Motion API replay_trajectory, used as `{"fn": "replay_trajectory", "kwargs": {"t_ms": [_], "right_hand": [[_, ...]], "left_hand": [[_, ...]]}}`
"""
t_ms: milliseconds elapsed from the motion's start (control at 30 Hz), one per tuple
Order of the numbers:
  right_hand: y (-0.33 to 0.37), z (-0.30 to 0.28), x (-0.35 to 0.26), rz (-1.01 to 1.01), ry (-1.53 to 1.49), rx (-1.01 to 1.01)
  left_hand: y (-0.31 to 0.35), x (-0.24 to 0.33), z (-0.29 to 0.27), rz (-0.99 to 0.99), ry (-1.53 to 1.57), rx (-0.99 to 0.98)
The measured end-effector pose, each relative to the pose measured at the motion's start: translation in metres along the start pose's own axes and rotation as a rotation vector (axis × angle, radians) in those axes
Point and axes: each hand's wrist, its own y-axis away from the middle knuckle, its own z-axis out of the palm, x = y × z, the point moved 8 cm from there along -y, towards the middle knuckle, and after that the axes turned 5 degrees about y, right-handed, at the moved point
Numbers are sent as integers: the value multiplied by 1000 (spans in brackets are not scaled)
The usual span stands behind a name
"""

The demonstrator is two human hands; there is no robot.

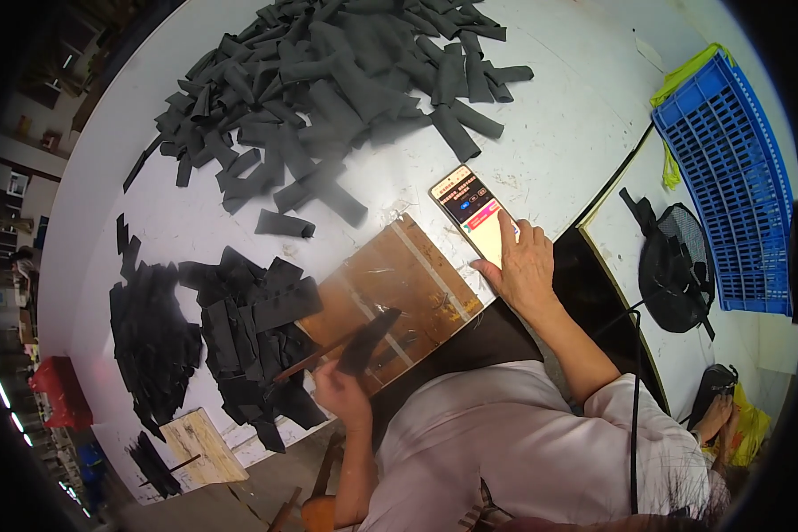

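A smartphone (474,208) with a lit screen lies on the white table, beside the far right corner of a brown wooden board (408,293). My right hand (528,266) rests over its lower part, index finger stretched onto the screen and thumb at the near edge. My left hand (339,390) is closed at the board's left near edge. From it a black fabric piece (370,341), smeared by motion, sticks up over the board. A thin brown stick or edge runs past these fingers; whether they touch it I cannot tell.
Rolled black fabric pieces (328,80) form a large heap at the far side. Flat black strips are stacked (257,328) left of the board. A blue plastic crate (727,177) and a black mesh bag (678,266) stand right. Another person's hands (718,421) show lower right.
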Motion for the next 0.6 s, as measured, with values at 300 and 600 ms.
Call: {"fn": "replay_trajectory", "kwargs": {"t_ms": [300, 600], "right_hand": [[0, -2, 0, 20, -6, 8], [38, -72, -84, -438, -834, 5]], "left_hand": [[0, 0, 1, 24, -1, -4], [3, 48, 9, -319, 212, -150]]}}
